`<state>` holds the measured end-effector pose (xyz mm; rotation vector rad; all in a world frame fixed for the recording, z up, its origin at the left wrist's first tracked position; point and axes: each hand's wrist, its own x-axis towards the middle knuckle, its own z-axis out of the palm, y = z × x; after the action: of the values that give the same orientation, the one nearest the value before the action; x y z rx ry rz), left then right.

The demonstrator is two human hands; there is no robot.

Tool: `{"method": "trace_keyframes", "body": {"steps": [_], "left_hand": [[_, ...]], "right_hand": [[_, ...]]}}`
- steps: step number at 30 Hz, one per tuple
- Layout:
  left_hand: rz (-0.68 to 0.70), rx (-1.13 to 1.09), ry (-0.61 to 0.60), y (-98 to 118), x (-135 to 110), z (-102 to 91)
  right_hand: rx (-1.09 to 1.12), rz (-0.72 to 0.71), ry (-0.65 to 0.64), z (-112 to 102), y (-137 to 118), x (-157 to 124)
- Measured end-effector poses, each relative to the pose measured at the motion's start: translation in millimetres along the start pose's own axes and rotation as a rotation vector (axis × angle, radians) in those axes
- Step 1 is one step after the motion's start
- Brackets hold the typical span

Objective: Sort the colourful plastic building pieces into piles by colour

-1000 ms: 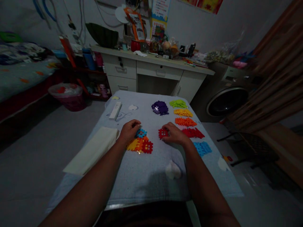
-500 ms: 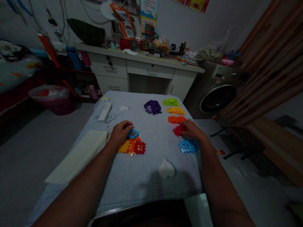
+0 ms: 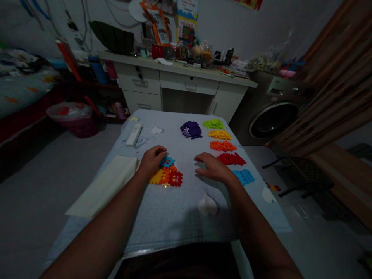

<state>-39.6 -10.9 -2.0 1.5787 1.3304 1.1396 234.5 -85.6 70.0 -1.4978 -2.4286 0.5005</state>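
My left hand [image 3: 152, 159] rests at the left of the table with curled fingers, against a blue interlocking plastic tile [image 3: 167, 162]. Whatever its fingertips hold, if anything, is hidden. Below that tile lie joined yellow [image 3: 157, 176], orange [image 3: 166, 175] and red [image 3: 176, 178] tiles. Over the middle of the cloth hovers my right hand [image 3: 212, 166], thumb and fingers apart and nothing visible in them. Closest to it is a red tile pile [image 3: 231, 159], just to the right. A blue tile pile [image 3: 244, 176] lies beyond its wrist.
Orange [image 3: 223, 146], yellow [image 3: 220, 134], lime green [image 3: 214, 124] and purple [image 3: 191, 130] tile piles lie farther back. A white remote-like bar [image 3: 134, 135] and a folded pale cloth [image 3: 103, 188] are on the left. A desk [image 3: 186, 73] stands behind the table.
My right hand has left the red pile and moved left over the cloth, its fingers now apart. My left hand has stayed by the joined tiles. The view has shifted slightly.
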Motion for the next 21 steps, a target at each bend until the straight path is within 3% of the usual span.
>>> {"method": "trace_keyframes", "body": {"steps": [4, 8, 21], "left_hand": [[0.017, 0.015, 0.013, 5.5, -2.3, -1.1], [0.018, 0.008, 0.010, 10.0, -4.4, -1.8], [-0.001, -0.012, 0.013, 4.2, -4.8, -1.5]], "right_hand": [[0.025, -0.123, -0.059, 32.8, -35.5, 8.2], [-0.020, -0.135, -0.021, 53.0, -41.0, 10.9], [0.169, -0.200, 0.043, 56.6, -23.2, 14.4]]}}
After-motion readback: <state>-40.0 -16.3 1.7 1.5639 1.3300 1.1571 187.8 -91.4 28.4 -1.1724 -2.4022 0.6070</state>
